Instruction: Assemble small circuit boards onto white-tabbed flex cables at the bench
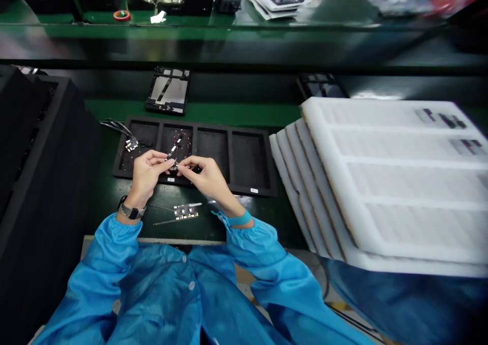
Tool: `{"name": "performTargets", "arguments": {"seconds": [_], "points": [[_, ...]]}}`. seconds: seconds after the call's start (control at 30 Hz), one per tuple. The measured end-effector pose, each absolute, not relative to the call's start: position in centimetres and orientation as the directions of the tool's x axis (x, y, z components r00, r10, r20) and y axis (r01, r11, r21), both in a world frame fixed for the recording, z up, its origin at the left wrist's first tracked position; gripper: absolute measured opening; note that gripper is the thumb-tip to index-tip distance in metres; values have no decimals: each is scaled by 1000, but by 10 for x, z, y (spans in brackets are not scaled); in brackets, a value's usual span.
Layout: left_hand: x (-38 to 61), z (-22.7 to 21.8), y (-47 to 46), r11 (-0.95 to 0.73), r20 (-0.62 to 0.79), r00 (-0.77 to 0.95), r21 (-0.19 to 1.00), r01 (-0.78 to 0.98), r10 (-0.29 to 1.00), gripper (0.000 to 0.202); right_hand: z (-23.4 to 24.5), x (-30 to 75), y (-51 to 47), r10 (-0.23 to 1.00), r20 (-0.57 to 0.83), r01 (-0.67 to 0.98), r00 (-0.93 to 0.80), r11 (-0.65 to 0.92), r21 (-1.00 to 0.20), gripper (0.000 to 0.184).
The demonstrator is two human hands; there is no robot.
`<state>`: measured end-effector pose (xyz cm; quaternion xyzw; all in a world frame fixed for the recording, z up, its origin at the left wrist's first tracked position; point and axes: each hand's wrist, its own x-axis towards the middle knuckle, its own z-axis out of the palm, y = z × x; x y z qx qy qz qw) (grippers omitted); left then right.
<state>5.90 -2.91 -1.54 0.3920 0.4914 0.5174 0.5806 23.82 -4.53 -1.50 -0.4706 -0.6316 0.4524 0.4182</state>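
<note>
My left hand (148, 171) and my right hand (202, 174) meet over the black foam tray (249, 183), above its second compartment from the left. Thumb and fingers of both pinch a small electronic part (174, 166), mostly covered by the fingertips. Just beyond them, small parts with thin red wires (181, 142) lie in that compartment. In the leftmost compartment is a small silvery part (131, 143) with dark strips running off to the left. Nearer to me, a panel of small circuit boards (186, 211) lies on the green table, between my forearms.
A stack of white foam trays (343, 182) stands at the right, and tall black foam trays (49, 146) at the left. Behind the black tray lies an opened device (168, 91). A shelf (213, 45) crosses the back, with a red tape roll (122, 15) on it.
</note>
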Motion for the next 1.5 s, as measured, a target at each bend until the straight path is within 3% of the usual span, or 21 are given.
{"name": "performTargets", "arguments": {"seconds": [0.27,0.8,0.9,1.03,1.13,1.23,1.37,1.5], "points": [[57,-16,-28,212,-206,50,948,-239,977,43,-14,245,-42,958,45,176,-284,99,-979,25],[59,-18,-30,266,-248,100,928,-261,964,44,-14,246,-41,955,51,159,-292,102,-982,17],[59,-7,-33,152,-152,19,962,-227,988,36,-11,254,-40,973,126,219,-195,168,-961,16],[52,17,-11,-173,159,-251,984,-35,955,24,-17,290,-36,985,126,250,-118,153,-956,21],[45,28,41,-359,426,-283,897,259,859,15,-28,316,-34,984,36,171,-175,67,-983,27],[39,26,110,-421,538,-74,732,536,840,13,-39,325,-34,976,13,78,-215,30,-997,29],[34,11,172,-415,319,283,503,758,904,11,-43,324,-33,981,13,-49,-193,4,-999,32],[26,8,189,-449,142,428,374,812,893,8,-41,330,-30,991,-10,-105,-130,-23,-994,39]]}}
